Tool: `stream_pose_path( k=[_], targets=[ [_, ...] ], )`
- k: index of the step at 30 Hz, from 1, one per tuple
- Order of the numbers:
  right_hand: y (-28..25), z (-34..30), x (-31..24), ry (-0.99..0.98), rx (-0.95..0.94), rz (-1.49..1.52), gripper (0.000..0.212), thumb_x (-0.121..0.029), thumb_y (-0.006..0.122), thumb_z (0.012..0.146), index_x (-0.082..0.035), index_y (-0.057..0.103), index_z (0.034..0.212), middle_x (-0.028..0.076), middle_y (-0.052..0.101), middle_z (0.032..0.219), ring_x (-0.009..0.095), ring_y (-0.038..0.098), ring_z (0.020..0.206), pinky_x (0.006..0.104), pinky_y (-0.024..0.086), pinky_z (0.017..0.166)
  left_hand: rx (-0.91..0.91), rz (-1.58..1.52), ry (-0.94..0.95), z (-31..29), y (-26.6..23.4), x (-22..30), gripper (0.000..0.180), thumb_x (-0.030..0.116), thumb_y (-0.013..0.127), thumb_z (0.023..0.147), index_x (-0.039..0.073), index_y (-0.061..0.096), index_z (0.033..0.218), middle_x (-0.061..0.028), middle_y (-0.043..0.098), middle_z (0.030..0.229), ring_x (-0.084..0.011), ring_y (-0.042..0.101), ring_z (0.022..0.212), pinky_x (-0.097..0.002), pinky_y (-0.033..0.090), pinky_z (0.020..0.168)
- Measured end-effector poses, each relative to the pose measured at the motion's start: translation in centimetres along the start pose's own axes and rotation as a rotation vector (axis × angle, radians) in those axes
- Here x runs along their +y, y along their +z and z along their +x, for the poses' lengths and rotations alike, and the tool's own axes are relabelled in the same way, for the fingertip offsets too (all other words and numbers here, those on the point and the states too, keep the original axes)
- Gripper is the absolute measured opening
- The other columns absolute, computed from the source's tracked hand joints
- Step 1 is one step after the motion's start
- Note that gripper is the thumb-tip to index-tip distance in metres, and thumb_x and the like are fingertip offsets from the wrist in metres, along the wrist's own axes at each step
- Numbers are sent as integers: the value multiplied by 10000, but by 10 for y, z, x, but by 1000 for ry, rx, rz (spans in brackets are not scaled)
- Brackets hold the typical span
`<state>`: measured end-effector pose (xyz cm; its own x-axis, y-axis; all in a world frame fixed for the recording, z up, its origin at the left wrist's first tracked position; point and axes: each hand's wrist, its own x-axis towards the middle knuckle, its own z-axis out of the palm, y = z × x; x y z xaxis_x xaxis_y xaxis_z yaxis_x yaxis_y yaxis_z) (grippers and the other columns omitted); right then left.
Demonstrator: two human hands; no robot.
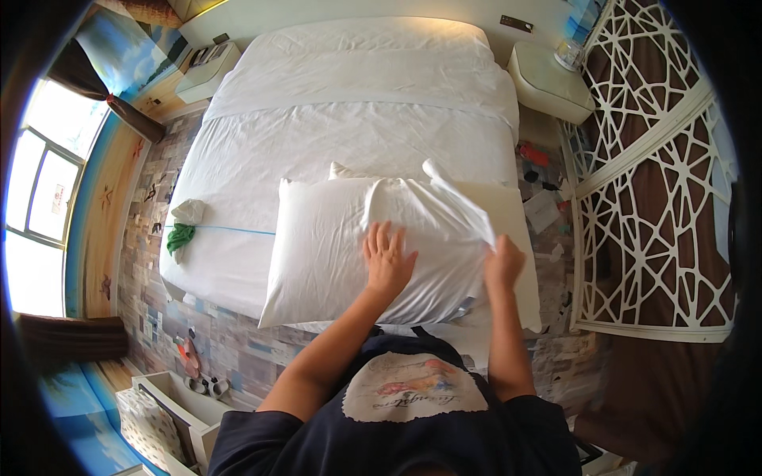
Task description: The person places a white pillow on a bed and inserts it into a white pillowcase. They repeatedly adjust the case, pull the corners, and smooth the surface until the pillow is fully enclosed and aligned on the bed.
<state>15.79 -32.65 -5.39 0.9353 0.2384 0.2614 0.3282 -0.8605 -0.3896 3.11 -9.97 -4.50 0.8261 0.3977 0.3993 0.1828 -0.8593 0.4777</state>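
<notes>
A white pillowcase (317,238) lies over a pillow at the near end of the bed, wrinkled toward its right side. My left hand (388,260) rests on top of it with the fingers spread. At the right, my right hand (504,262) is closed on the pillowcase's open edge, which is lifted into a fold. Past that edge a creamier pillow surface (512,218) shows; whether it is the same pillow, I cannot tell. Behind, the corner of another white pillow or cloth (343,170) pokes out.
The bed (333,135) has white sheets. Green cloth (180,236) and crumpled white cloth (189,210) sit on its left edge. Nightstands (548,75) flank the head. A white lattice screen (651,198) stands right. Shoes (208,386) and a drawer unit (186,404) are at lower left.
</notes>
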Motion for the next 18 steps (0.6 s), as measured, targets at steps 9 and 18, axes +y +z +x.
stream_pose_path(
  k=[9, 18],
  targets=[
    [-4, -15, -66, -242, 61, 71, 498, -130, 758, 776, -65, 543, 1221, 146, 551, 1273, 330, 499, 1243, 530, 340, 1012, -94, -8, -131, -5, 20, -15, 483, 332, 766, 832, 88, 646, 1230, -106, 585, 1227, -326, 492, 1226, -486, 355, 1042],
    [64, 21, -96, -226, -49, -144, 299, -313, 725, 874, -95, 615, 1048, 78, 654, 1042, 296, 556, 1079, 484, 349, 938, -60, -74, -47, -30, 9, -15, 353, 268, 763, 816, 130, 683, 1131, -62, 625, 1123, -317, 548, 1124, -472, 415, 959]
  ],
)
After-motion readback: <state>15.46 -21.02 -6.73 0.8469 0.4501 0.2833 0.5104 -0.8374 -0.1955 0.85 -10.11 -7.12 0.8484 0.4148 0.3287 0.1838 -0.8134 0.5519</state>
